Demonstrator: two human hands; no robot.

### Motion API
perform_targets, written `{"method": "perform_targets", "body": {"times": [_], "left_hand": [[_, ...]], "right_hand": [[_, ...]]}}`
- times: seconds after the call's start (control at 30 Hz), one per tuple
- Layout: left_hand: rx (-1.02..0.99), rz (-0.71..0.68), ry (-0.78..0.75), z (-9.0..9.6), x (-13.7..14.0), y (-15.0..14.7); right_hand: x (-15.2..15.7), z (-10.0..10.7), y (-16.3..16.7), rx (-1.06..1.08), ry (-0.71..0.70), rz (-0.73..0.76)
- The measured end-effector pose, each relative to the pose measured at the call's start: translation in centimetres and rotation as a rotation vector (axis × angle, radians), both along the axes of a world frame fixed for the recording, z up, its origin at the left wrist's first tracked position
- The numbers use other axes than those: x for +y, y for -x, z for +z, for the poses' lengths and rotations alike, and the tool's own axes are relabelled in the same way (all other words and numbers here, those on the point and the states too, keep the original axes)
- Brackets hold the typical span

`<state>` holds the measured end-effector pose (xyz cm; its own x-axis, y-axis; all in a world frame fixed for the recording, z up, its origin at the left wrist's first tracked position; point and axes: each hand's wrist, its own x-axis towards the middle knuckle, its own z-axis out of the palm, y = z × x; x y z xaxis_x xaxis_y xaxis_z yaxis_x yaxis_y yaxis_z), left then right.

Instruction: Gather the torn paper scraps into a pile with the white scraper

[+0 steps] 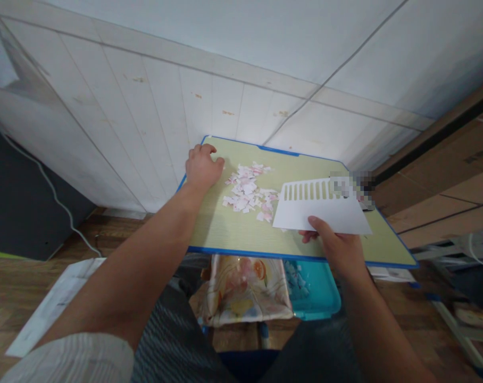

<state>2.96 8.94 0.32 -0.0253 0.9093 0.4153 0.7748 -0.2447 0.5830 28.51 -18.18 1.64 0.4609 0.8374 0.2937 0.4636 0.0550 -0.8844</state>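
Note:
My right hand point(337, 242) grips a white card point(319, 215) by its near edge, thumb on top and fingers underneath. A row of several cut-out slots runs along the card's far side. It is held over the right half of a small pale-yellow table point(215, 231) with a blue rim. My left hand point(205, 166) is over the table's far left part, fingers curved and thumb apart, with nothing visible in it. Just to its right lies a loose pile of small white and pinkish paper pieces point(247, 189). The card's left edge partly covers that pile.
Below the near table edge are a fruit-patterned tray point(251, 314) and a turquoise bin point(319, 298) with small pieces inside. A white panelled wall point(153, 106) stands behind the table. Cardboard boxes point(436, 186) are at the right. A pixelated patch hides something beyond the card.

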Motion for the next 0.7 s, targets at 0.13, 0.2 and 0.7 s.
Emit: {"method": "perform_targets", "body": {"times": [0.13,0.2,0.7], "left_hand": [[-0.01,-0.008,-0.006,0.0,-0.1,-0.1],[-0.016,-0.004,-0.006,0.0,-0.1,-0.1],[-0.036,-0.023,0.012,0.1,-0.2,-0.2]], "right_hand": [[-0.1,-0.4,0.1,-0.017,-0.014,-0.069],[-0.4,-0.5,0.6,-0.056,0.005,-0.053],[-0.8,-1.0,2.6,-0.055,-0.042,-0.026]]}}
